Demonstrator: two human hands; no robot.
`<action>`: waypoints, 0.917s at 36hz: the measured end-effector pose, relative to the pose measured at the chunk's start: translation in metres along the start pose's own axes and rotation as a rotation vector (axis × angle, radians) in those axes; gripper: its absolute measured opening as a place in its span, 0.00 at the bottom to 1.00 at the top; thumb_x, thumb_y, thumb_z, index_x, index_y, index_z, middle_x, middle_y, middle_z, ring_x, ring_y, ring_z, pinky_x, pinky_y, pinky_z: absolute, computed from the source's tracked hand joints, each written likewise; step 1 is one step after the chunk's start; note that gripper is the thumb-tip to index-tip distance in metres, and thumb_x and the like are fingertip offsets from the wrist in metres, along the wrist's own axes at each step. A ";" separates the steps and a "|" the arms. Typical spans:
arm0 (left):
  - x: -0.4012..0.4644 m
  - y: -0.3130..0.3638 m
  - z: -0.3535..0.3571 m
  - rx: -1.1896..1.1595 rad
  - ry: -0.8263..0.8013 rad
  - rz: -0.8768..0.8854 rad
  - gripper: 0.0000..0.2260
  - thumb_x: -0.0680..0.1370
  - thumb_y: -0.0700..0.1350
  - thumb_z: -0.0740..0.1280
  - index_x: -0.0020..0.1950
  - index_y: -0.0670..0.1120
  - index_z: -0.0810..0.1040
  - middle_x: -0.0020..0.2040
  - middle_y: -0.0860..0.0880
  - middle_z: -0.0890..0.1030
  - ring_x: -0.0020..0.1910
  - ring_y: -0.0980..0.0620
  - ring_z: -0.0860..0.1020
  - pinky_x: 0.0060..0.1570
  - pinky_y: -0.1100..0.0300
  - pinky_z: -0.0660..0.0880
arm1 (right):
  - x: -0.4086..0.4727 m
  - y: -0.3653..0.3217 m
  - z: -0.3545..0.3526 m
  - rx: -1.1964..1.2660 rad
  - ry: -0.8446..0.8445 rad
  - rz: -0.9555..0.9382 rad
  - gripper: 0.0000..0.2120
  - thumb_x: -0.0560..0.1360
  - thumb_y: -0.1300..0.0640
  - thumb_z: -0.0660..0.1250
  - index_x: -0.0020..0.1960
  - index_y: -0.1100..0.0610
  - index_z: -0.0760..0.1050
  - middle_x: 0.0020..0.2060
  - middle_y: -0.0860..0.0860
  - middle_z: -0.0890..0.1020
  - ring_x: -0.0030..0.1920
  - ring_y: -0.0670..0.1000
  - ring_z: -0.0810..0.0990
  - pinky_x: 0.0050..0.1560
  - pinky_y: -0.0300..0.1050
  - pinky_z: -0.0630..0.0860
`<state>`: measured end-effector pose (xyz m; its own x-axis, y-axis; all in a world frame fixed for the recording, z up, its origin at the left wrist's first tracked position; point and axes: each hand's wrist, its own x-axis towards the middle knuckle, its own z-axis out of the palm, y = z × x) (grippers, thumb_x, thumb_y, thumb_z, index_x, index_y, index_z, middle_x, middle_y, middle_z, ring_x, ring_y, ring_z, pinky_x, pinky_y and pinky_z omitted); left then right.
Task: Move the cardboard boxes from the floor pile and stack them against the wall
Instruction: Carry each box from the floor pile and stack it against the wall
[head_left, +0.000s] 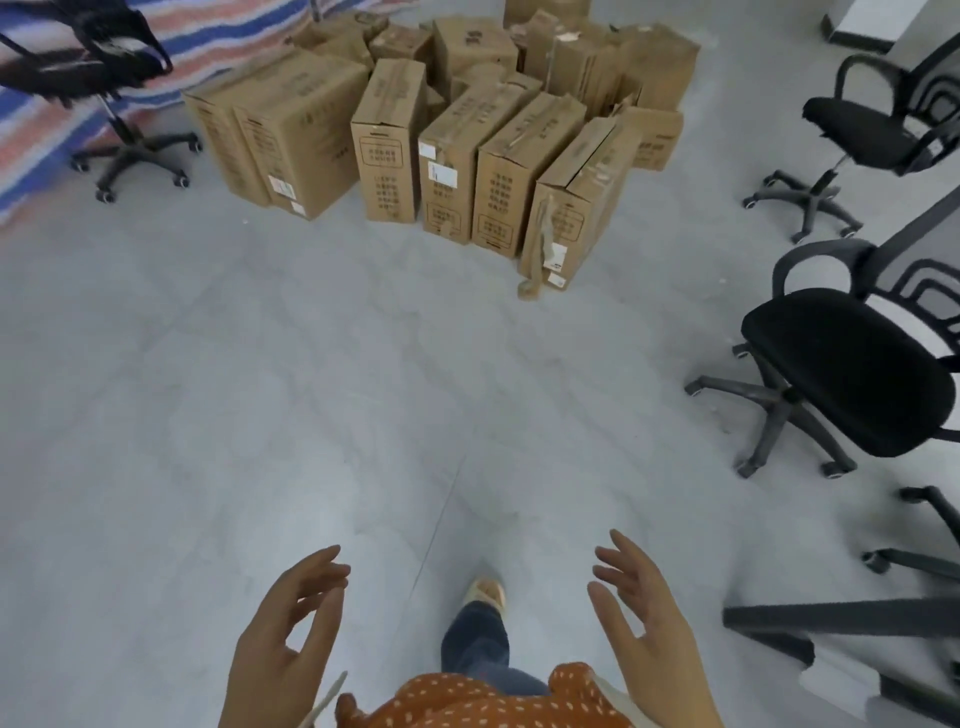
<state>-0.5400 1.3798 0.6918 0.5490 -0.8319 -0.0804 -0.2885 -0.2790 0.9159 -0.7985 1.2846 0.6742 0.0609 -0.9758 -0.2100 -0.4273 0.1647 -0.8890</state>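
Observation:
A pile of brown cardboard boxes (452, 124) stands on the grey floor far ahead, at the top middle of the view. Several tall narrow boxes stand upright in its front row; the rightmost box (576, 202) leans and has torn tape hanging from it. My left hand (291, 629) and my right hand (639, 618) are raised at the bottom of the view, palms facing each other, fingers relaxed and empty. Both hands are well short of the boxes. One foot (485, 592) is stepping forward between them.
Black office chairs stand on the right (841, 364), far right (857, 135) and upper left (109, 67). A striped blue, red and white tarp (47, 130) hangs at the top left. A dark table leg and frame (841, 618) sits at the lower right. Grey floor (311, 389) lies between me and the pile.

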 end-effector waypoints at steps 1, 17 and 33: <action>0.014 0.006 0.007 0.003 0.010 0.011 0.21 0.74 0.40 0.68 0.49 0.70 0.77 0.47 0.60 0.82 0.46 0.62 0.81 0.49 0.76 0.72 | 0.017 -0.004 -0.004 0.003 0.010 -0.022 0.36 0.54 0.16 0.56 0.57 0.29 0.69 0.52 0.32 0.79 0.53 0.32 0.77 0.54 0.24 0.70; 0.218 0.068 0.117 0.041 -0.093 -0.003 0.28 0.75 0.30 0.65 0.48 0.68 0.76 0.45 0.63 0.82 0.48 0.63 0.79 0.49 0.78 0.71 | 0.219 -0.020 -0.032 0.010 0.015 0.028 0.35 0.73 0.64 0.69 0.50 0.20 0.67 0.52 0.30 0.77 0.52 0.35 0.78 0.53 0.22 0.68; 0.523 0.140 0.195 0.011 -0.162 0.066 0.26 0.77 0.31 0.64 0.49 0.66 0.77 0.47 0.59 0.82 0.47 0.61 0.80 0.49 0.76 0.71 | 0.496 -0.121 0.000 0.071 0.200 0.061 0.24 0.60 0.22 0.60 0.53 0.26 0.70 0.51 0.34 0.80 0.53 0.34 0.77 0.58 0.29 0.72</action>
<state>-0.4466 0.8122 0.7015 0.3951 -0.9148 -0.0834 -0.3288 -0.2256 0.9171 -0.7171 0.7811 0.6774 -0.1465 -0.9716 -0.1861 -0.3597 0.2275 -0.9049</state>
